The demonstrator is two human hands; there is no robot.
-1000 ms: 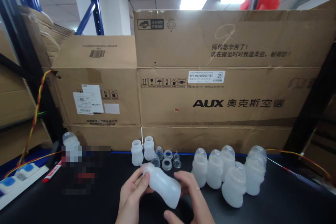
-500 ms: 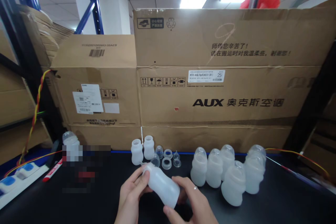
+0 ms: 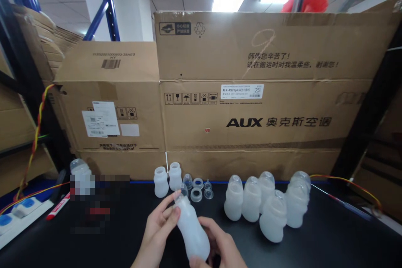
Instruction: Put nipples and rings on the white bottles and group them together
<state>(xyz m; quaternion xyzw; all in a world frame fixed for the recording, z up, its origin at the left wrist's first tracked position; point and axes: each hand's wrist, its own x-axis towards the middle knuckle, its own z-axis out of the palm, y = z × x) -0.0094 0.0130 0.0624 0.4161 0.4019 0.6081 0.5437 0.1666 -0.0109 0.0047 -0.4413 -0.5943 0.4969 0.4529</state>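
Observation:
A frosted white baby bottle [image 3: 192, 228] is held tilted low in front of me, its neck pointing up and left. My left hand [image 3: 161, 228] grips it near the neck, with thumb and fingers around the top. Around the lower body, my right hand [image 3: 221, 243] is closed, its thumb near the base. What sits on the bottle's neck is hard to make out, since a clear cap lies just behind it. Beyond my hands are two open bottles [image 3: 161, 182], clear dome caps [image 3: 187, 181], collar rings [image 3: 196, 195] and small teats [image 3: 208, 193].
Several capped bottles [image 3: 273, 217] stand on the black table at right. Far left are another capped bottle [image 3: 80, 169], a red and white marker [image 3: 58, 206] and a power strip [image 3: 27, 215]. A large cardboard box panel [image 3: 251, 134] walls off the back.
The bottle has swung more upright, its base moving down and left. My right hand has moved left and lower with it, and the whole view has shifted slightly.

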